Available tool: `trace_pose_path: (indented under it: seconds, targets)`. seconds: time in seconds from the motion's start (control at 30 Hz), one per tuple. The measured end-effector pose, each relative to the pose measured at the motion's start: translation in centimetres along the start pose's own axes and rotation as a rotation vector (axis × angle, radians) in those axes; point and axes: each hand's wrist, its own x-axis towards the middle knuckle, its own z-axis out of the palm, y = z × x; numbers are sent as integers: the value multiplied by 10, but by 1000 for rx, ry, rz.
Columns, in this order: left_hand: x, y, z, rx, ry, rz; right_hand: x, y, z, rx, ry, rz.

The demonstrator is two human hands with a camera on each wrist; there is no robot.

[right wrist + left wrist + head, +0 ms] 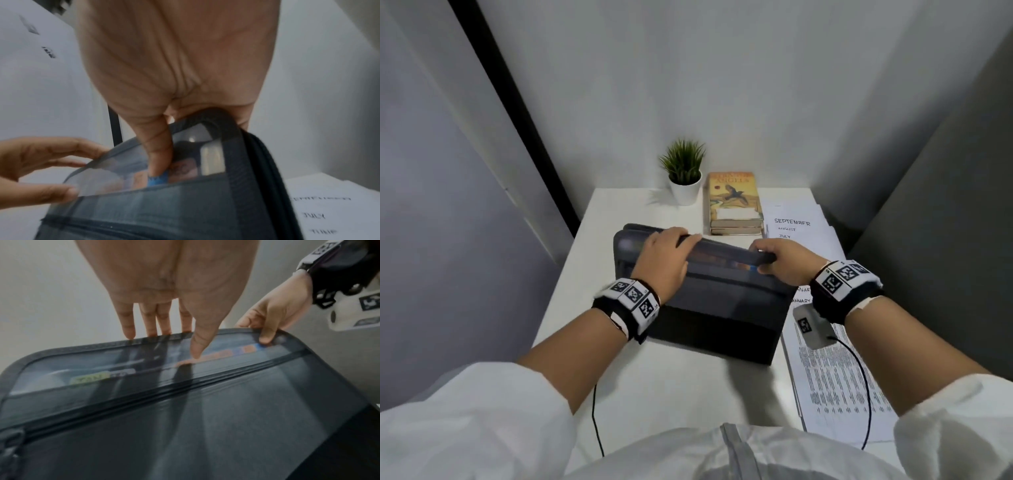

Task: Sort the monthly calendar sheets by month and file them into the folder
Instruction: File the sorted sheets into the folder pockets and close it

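A dark grey translucent expanding folder lies on the white desk. Its flap is lifted at the far edge. My left hand holds that edge near the middle, thumb on the front and fingers behind. My right hand pinches the flap's right corner, with its thumb over a blue tab. Coloured index tabs show through the flap. The calendar sheets lie fanned to the right of the folder, with SEPTEMBER, AUGUST and JULY readable; the folder and my right wrist cover the lower ones.
A small potted plant and a stack of books stand at the back of the desk. A densely printed sheet lies at the front right. Grey partition walls close in on both sides. A black cable hangs off the front edge.
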Motion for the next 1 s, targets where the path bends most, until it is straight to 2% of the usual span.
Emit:
trace_pose_path:
  seconds: [0.17,0.33,0.4,0.5,0.67,0.73,0.83,1.0]
  targets:
    - [-15,6,-8,58,95,45,1,-1,-4,5,42,-67]
    - [-18,27,-5,211,-36,-33,-6,18,-7,157,115,21]
    - [-15,33,-2,196,-82,-60,-19,38,-11,281,103,115]
    - [-10,37,-3,163,-97,-130,-49,87,-11,419,53,351]
    - [-6,42,-1,181,-101,-194,-120,178,30,214,-66,813]
    - [-6,46,1,201,-101,-222,-146,201,51,206,-63,962]
    - [-5,52,7,216,-107,-249,-176,217,72,216,-51,1091]
    - [-10,63,13,236,-169,-246,-208,226,95,237,-34,1170]
